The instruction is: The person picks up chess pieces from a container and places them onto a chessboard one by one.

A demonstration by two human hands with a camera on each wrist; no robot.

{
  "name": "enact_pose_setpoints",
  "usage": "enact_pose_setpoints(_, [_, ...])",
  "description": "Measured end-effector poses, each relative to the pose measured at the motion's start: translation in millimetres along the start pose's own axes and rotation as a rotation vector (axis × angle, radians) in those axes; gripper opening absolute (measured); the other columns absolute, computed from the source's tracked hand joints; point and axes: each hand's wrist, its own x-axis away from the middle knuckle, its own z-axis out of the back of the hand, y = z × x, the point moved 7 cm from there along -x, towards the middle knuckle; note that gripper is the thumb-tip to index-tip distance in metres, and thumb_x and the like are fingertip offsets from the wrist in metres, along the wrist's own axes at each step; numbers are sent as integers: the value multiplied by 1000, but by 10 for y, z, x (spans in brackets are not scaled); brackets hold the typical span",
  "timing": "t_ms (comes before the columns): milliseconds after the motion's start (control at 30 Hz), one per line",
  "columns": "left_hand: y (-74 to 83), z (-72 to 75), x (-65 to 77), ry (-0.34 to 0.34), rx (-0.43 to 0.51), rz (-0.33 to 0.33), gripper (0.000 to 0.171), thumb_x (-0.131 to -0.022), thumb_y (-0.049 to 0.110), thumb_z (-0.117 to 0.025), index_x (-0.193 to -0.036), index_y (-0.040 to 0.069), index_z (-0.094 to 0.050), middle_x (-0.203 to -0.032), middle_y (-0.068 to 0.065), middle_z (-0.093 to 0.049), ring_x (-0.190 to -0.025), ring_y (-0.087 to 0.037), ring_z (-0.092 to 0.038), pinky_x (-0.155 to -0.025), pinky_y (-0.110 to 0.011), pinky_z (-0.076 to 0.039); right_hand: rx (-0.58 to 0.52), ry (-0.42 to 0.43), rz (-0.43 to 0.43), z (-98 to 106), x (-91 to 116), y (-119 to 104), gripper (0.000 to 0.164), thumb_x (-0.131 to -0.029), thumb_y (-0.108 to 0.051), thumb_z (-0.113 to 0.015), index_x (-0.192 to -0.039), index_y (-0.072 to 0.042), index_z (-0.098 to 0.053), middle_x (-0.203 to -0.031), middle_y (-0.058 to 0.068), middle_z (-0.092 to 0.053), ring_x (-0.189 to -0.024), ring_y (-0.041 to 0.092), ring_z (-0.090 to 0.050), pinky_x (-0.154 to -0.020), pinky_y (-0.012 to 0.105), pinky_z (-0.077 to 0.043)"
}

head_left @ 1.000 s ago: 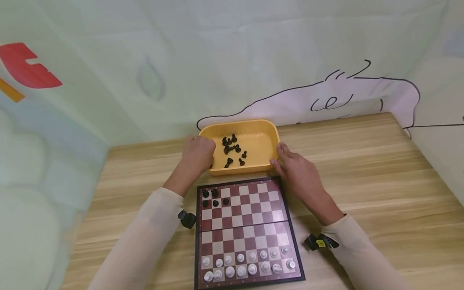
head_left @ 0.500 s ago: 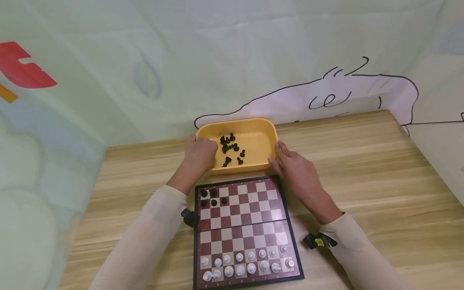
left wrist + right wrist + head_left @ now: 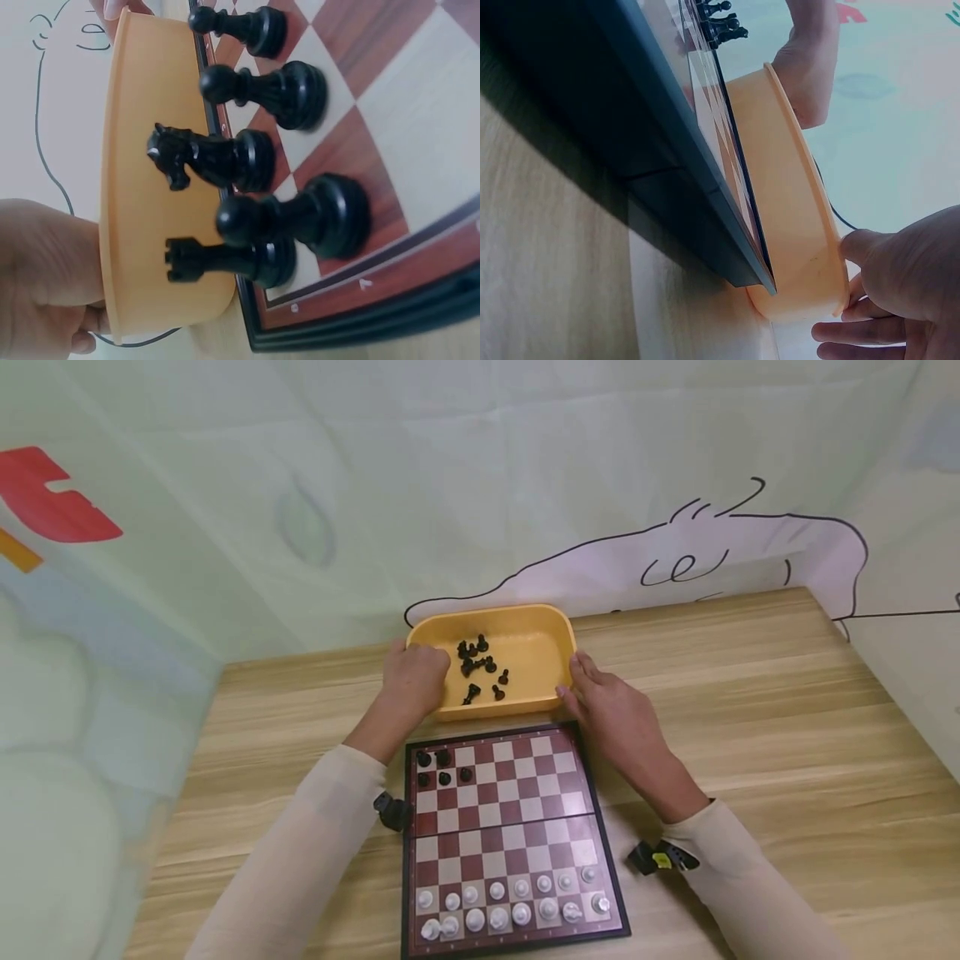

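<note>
My left hand (image 3: 417,677) grips the left end of a yellow plastic bin (image 3: 536,700), its fingers curled at the rim and partly hidden. In the left wrist view its thumb side dips behind the near wall. At the opposite end, my right hand (image 3: 618,714) holds the bin's rim, thumb on the rim and fingers outside, as the right wrist view shows. Several black chess pieces (image 3: 471,667) lie loose inside, mostly toward the left. Just in front is a chessboard (image 3: 510,814); a black rook (image 3: 225,262), a black knight (image 3: 210,159) and black pawns (image 3: 296,217) stand at its far left corner.
White chess pieces (image 3: 498,920) stand in two rows along the board's near side. The wooden table (image 3: 750,710) extends to both sides. A printed cloth (image 3: 465,493) hangs right behind the bin, and the table's right edge meets it.
My left hand has shifted slightly right along the bin's left end. My right hand, the bin and the pieces stay about where they were; the head view shifted a little.
</note>
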Motion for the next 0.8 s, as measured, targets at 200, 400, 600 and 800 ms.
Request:
enact_pose_setpoints(200, [27, 40, 13, 57, 6, -21, 19, -79, 2, -55, -65, 15, -53, -64, -1, -53, -63, -20, -46, -67, -36, -32, 12, 18, 0, 17, 20, 55, 57, -98, -42, -45, -139, -2, -43, -141, 13, -43, -108, 35, -56, -77, 47, -51])
enact_pose_setpoints(400, [26, 122, 65, 118, 2, -25, 23, -79, 0, -54, -61, 14, -52, -62, -2, -52, -63, -21, -45, -65, -35, -30, 0, 25, -7, 35, 45, 70, 58, -98, -42, -46, -139, -2, -42, -141, 14, -42, -109, 35, -55, -78, 46, -51])
enact_pose_setpoints(600, [19, 166, 117, 168, -2, -37, 25, -80, -1, -52, -59, 13, -49, -62, -3, -50, -63, -21, -44, -65, -36, -29, -1, 29, -7, 27, 40, 68, 58, -98, -42, -47, -139, -2, -42, -141, 14, -43, -108, 35, -55, -78, 46, -51])
enact_pose_setpoints(800, [37, 221, 162, 212, 24, -50, 28, -81, 1, -53, -57, 14, -49, -62, -2, -48, -63, -20, -42, -63, -34, -29, 9, 29, -8, 45, 30, 93, 58, -98, -42, -47, -139, -2, -43, -140, 15, -44, -106, 36, -56, -75, 47, -52])
